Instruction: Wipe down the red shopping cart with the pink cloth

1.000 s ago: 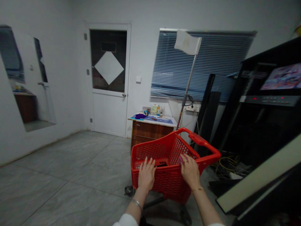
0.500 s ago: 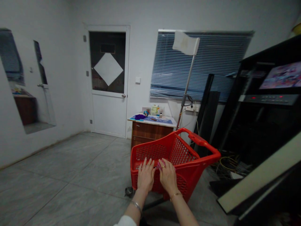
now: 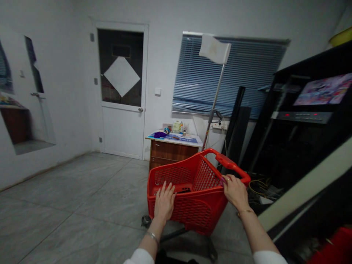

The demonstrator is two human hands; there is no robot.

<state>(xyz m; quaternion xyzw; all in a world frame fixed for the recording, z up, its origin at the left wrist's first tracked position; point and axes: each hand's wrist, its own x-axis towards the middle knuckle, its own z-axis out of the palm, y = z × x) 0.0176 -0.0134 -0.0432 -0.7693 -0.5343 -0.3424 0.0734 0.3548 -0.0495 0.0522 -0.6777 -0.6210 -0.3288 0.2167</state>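
Note:
A red plastic shopping cart (image 3: 189, 212) stands side-on in front of me. My left hand (image 3: 165, 203), fingers stretched and a little spread, is at the near rim toward the cart's left end; whether it presses on the rim is hard to tell. At the rim's right part, close to the handle, my right hand (image 3: 235, 190) is closed around a small pink-purple cloth (image 3: 223, 181). Most of that cloth is hidden by the fingers. A small dark thing (image 3: 184, 190) shows inside the basket.
Behind the cart is a brown cabinet (image 3: 176, 150) with bottles and a purple cloth (image 3: 160, 135) on top. A pole with a white flag (image 3: 215, 49) rises beside it. Dark racks with a screen (image 3: 324, 90) and a leaning pale board (image 3: 305, 185) stand right. A white door (image 3: 122, 128) is at the back.
My right hand has slid right along the near rim toward the handle, taking the pink-purple cloth with it. My left hand stays by the rim. The view has shifted slightly right.

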